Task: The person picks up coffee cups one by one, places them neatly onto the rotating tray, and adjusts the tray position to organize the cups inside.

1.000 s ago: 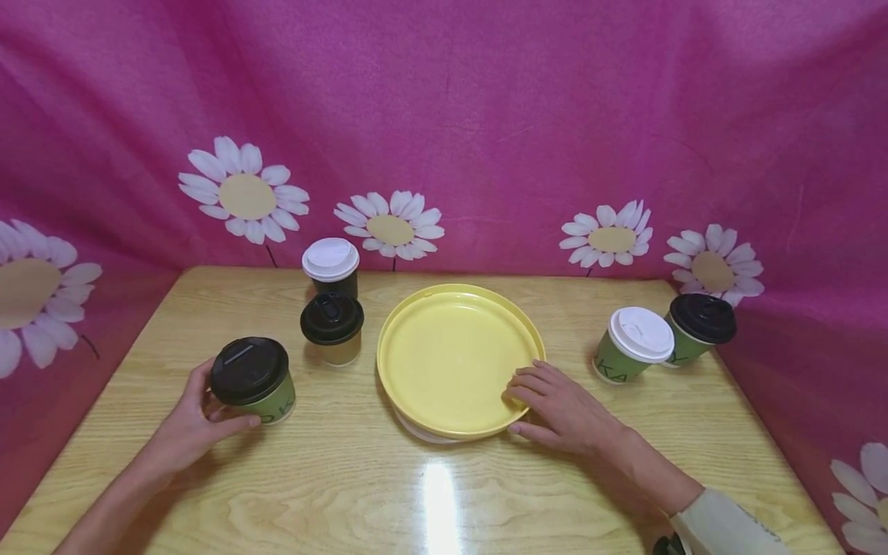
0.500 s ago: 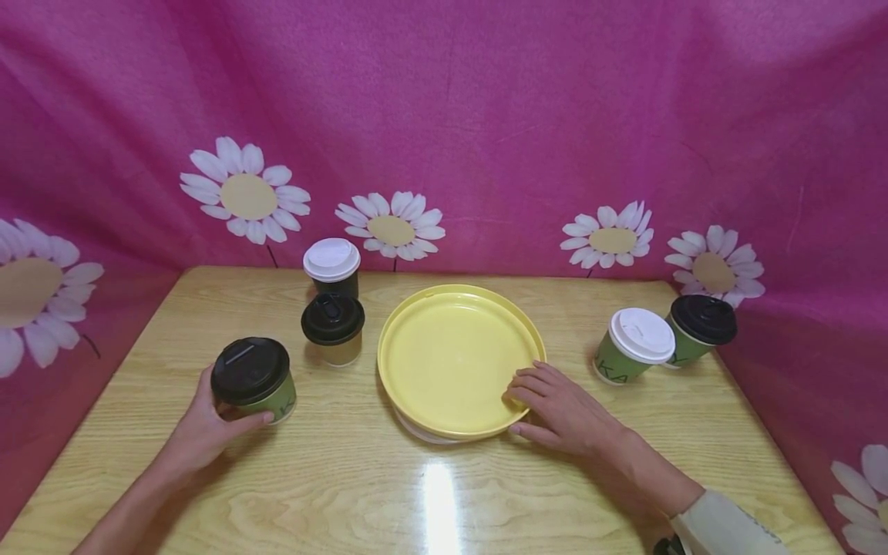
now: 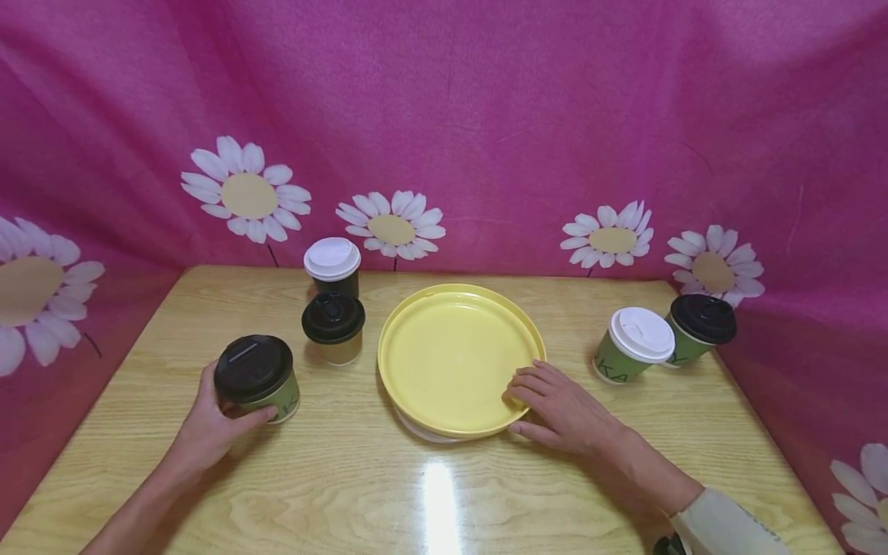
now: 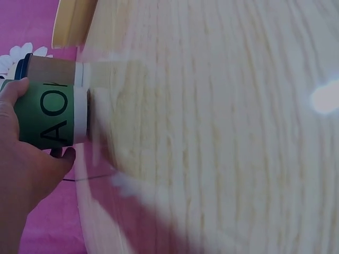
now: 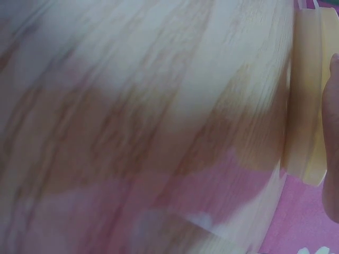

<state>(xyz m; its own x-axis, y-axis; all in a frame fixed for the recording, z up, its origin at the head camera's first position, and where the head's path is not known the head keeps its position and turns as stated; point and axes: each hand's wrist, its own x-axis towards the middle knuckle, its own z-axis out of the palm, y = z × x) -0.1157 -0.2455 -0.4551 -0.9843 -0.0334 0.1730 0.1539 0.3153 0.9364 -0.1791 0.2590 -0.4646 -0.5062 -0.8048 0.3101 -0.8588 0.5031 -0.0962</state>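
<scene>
On the left, my left hand [image 3: 208, 428] grips a green paper coffee cup [image 3: 284, 399] with a black lid, thumb across its front. The left wrist view shows the same green cup [image 4: 45, 114] with dark lettering, its white base rim close to the tabletop. My right hand [image 3: 562, 408] holds the near right rim of a round yellow tray [image 3: 454, 362], fingers over the inside and thumb outside the edge. In the right wrist view, part of the right hand [image 5: 331, 143] shows beside the yellow tray's side wall [image 5: 304, 95].
A brown cup with a black lid [image 3: 333, 331] and a dark cup with a white lid [image 3: 333, 266] stand left of the tray. To its right stand a green cup with a white lid [image 3: 633, 347] and a green cup with a black lid [image 3: 699, 327]. A pink curtain [image 3: 486, 139] surrounds the table.
My left thumb has come farther round the front of the green cup, and the cup has shifted very slightly right. My right hand and the tray have stayed put.
</scene>
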